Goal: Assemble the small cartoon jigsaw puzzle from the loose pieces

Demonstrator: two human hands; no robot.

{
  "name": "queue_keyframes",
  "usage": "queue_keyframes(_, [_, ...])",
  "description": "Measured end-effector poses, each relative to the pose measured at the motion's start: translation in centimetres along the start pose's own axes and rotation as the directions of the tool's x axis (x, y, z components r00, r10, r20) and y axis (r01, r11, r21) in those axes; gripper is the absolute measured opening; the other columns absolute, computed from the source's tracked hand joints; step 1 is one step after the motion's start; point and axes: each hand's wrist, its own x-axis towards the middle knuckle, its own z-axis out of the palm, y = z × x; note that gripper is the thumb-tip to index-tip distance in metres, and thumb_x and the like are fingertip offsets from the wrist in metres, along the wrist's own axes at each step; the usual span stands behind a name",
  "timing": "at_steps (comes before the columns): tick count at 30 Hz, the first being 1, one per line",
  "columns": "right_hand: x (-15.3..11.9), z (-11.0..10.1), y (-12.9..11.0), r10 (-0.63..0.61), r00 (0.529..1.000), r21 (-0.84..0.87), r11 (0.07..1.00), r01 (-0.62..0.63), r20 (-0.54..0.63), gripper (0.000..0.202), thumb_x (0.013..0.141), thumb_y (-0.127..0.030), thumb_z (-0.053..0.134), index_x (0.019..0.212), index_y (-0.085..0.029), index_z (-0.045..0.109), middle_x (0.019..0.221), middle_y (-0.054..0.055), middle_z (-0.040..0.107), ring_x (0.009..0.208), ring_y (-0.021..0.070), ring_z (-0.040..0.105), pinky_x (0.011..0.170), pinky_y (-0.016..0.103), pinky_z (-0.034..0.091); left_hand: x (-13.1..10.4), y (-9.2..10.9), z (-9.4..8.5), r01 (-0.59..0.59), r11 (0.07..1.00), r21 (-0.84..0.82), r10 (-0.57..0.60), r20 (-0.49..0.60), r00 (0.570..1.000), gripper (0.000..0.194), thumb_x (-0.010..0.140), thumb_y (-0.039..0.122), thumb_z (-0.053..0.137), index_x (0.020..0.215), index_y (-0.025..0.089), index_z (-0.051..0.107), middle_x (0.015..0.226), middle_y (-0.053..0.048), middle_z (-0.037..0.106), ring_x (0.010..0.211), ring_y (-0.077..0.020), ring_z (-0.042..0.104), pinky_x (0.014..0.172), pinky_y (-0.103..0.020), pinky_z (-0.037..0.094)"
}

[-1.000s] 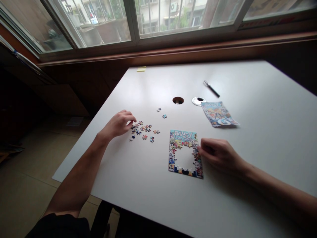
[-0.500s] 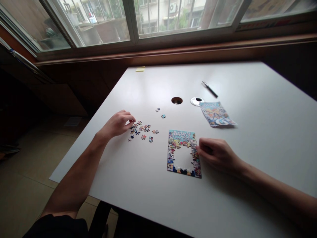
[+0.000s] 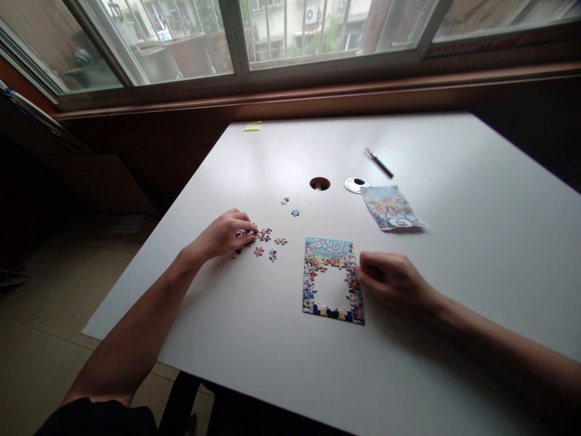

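My left hand (image 3: 229, 233) reaches over a loose pile of jigsaw pieces (image 3: 265, 234), its thumb and forefinger pinched together among them. A piece seems to be between the fingertips, though the fingers partly hide it. To the right lies a partly assembled jigsaw puzzle (image 3: 327, 247), its colourful border joined around a bare white middle. My right hand (image 3: 385, 275) is curled on the table, with its fingertips at the puzzle's right edge. Several single pieces (image 3: 272, 255) lie between the pile and the puzzle, and another piece (image 3: 295, 212) sits farther back.
A creased picture sheet (image 3: 393, 208) lies behind my right hand, against a round silver cover (image 3: 354, 184). Near them are a cable hole (image 3: 320, 184) in the white table (image 3: 254, 339) and a dark pen (image 3: 379, 162). A yellow note (image 3: 253, 126) is by the window.
My left hand has moved slightly right and down, deeper over the loose pieces, covering some of them. My right hand stays at the puzzle's edge. The whole view has shifted a little.
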Motion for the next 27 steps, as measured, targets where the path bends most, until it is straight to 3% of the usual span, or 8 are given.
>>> queue_keyframes(8, [0.0, -0.2, -0.2, 0.000, 1.000, -0.001, 1.000, 0.000, -0.001, 0.032, 0.085, -0.016, 0.054, 0.064, -0.021, 0.030, 0.058, -0.006, 0.030, 0.053, 0.0091, 0.026, 0.049, 0.023, 0.025, 0.1, 0.9, -0.3, 0.059, 0.998, -0.008, -0.059, 0.045, 0.997, 0.013, 0.091, 0.027, 0.060, 0.097, 0.022, 0.070, 0.098, -0.005, 0.065, 0.097, -0.0216, 0.057, 0.086, -0.035, 0.048])
queue_keyframes(13, [0.0, -0.1, 0.0, 0.002, 1.000, 0.005, 1.000, -0.002, 0.006, 0.033, 0.086, -0.016, 0.055, 0.065, -0.021, 0.030, 0.059, -0.006, 0.029, 0.054, 0.0090, 0.026, 0.050, 0.023, 0.025, 0.1, 1.0, -0.2, 0.060, 0.998, -0.002, -0.060, 0.040, 0.997, 0.019, 0.093, 0.028, 0.057, 0.105, 0.026, 0.071, 0.099, -0.005, 0.064, 0.098, -0.0213, 0.057, 0.087, -0.035, 0.048])
queue_keyframes(18, [0.1, 0.1, 0.1, 0.006, 1.000, 0.011, 1.000, -0.006, 0.005, 0.033, 0.086, -0.016, 0.055, 0.066, -0.021, 0.029, 0.059, -0.006, 0.029, 0.055, 0.0090, 0.025, 0.050, 0.023, 0.025, 0.2, 1.0, -0.4, 0.081, 0.996, -0.037, -0.081, -0.003, 0.997, 0.010, 0.089, 0.025, 0.060, 0.094, 0.022, 0.069, 0.101, -0.005, 0.065, 0.099, -0.0217, 0.058, 0.088, -0.036, 0.048])
queue_keyframes(23, [0.2, 0.1, -0.2, -0.001, 1.000, 0.021, 1.000, 0.001, -0.013, 0.031, 0.084, -0.015, 0.055, 0.064, -0.021, 0.032, 0.058, -0.006, 0.029, 0.054, 0.0088, 0.025, 0.050, 0.023, 0.025, 0.3, 2.7, 0.7, 0.062, 0.935, -0.349, -0.099, -0.089, 0.991, 0.010, 0.090, 0.024, 0.060, 0.093, 0.017, 0.067, 0.089, -0.006, 0.068, 0.077, -0.0148, 0.062, 0.067, -0.028, 0.051])
queue_keyframes(25, [0.3, 0.1, -0.4, -0.016, 0.999, 0.022, 1.000, 0.017, -0.034, 0.030, 0.083, -0.015, 0.055, 0.063, -0.021, 0.034, 0.058, -0.007, 0.031, 0.053, 0.0085, 0.026, 0.050, 0.023, 0.026, 0.6, 4.4, 1.7, 0.029, 0.872, -0.488, -0.105, -0.130, 0.986, 0.012, 0.088, 0.026, 0.066, 0.093, 0.015, 0.068, 0.088, -0.007, 0.069, 0.077, -0.0153, 0.065, 0.066, -0.028, 0.054])
queue_keyframes(27, [0.4, 0.1, -0.7, -0.048, 0.997, 0.017, 0.999, 0.049, -0.067, 0.028, 0.083, -0.016, 0.056, 0.064, -0.021, 0.037, 0.058, -0.006, 0.035, 0.053, 0.0085, 0.029, 0.050, 0.023, 0.028, 1.1, 6.6, 2.9, -0.019, 0.807, -0.591, -0.051, -0.102, 0.993, 0.010, 0.089, 0.024, 0.065, 0.090, 0.015, 0.071, 0.086, -0.008, 0.071, 0.079, -0.0159, 0.067, 0.068, -0.029, 0.056])
